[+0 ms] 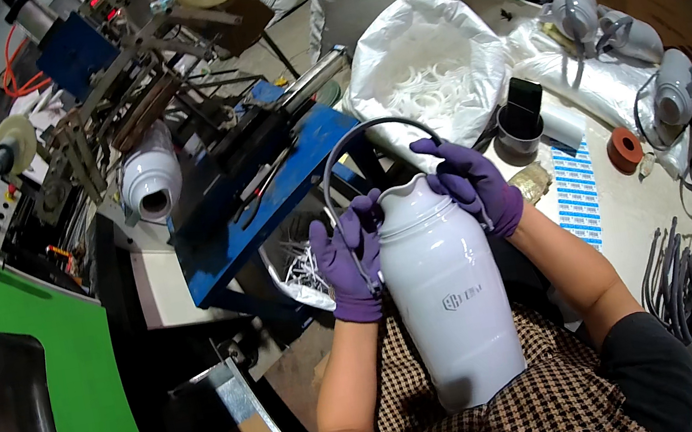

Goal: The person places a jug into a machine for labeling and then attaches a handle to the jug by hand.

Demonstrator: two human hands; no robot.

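Note:
A pale grey thermos jug body (453, 317) with a spouted rim leans in my lap, its mouth pointing away from me. A thin grey curved handle (367, 125) arches over its mouth, one end at each side of the neck. My left hand (348, 257), in a purple glove, is closed around the handle's left end beside the neck. Also gloved in purple, my right hand (476, 185) grips the handle's right end, with fingers against the jug's rim. Whether either handle end is fastened to the jug I cannot tell.
A blue metal stand (233, 253) and a machine holding another pale jug (151, 180) are to the left, near a green machine (80, 379). On the right are a white bag of rings (433, 82), several grey jugs (676, 83), a brown tape roll (625, 149) and loose handles (677, 279).

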